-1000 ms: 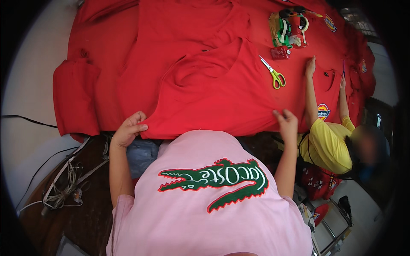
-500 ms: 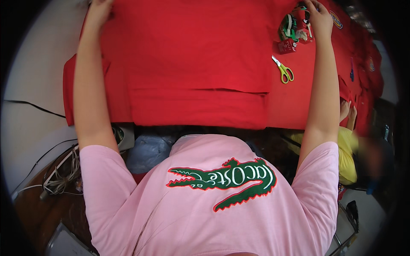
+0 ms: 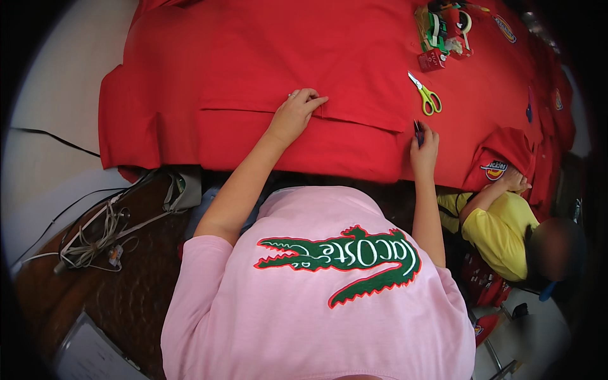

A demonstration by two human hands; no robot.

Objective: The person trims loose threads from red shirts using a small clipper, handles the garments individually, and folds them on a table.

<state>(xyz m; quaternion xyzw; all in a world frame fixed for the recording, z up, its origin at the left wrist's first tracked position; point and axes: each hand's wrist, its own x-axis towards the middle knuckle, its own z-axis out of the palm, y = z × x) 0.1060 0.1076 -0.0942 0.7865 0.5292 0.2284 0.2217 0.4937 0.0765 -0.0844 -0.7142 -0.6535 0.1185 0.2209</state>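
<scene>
A wide piece of red fabric (image 3: pixel 266 57) lies over the table, with a folded hem edge running across it. My left hand (image 3: pixel 294 117) rests at that hem, its thumb and fingers pinched; a thin line, maybe a thread, shows below the fingertips. In my right hand (image 3: pixel 425 149), near the hem's right end, is a small dark tool with a pointed tip, which looks like thread snips (image 3: pixel 418 131). Scissors with yellow-green handles (image 3: pixel 430 101) lie just beyond that hand.
Tape dispensers (image 3: pixel 437 28) and a small red box (image 3: pixel 432 60) stand at the far right. At right, a person in a yellow shirt (image 3: pixel 500 221) handles a red piece with a patch (image 3: pixel 495 168). Bundled cables (image 3: pixel 104 231) hang at left below the table edge.
Both hands have come back from the far side toward me. My left hand is now at the hem; my right hand has left the tape dispensers and shows the snips. The co-worker has leaned into view.
</scene>
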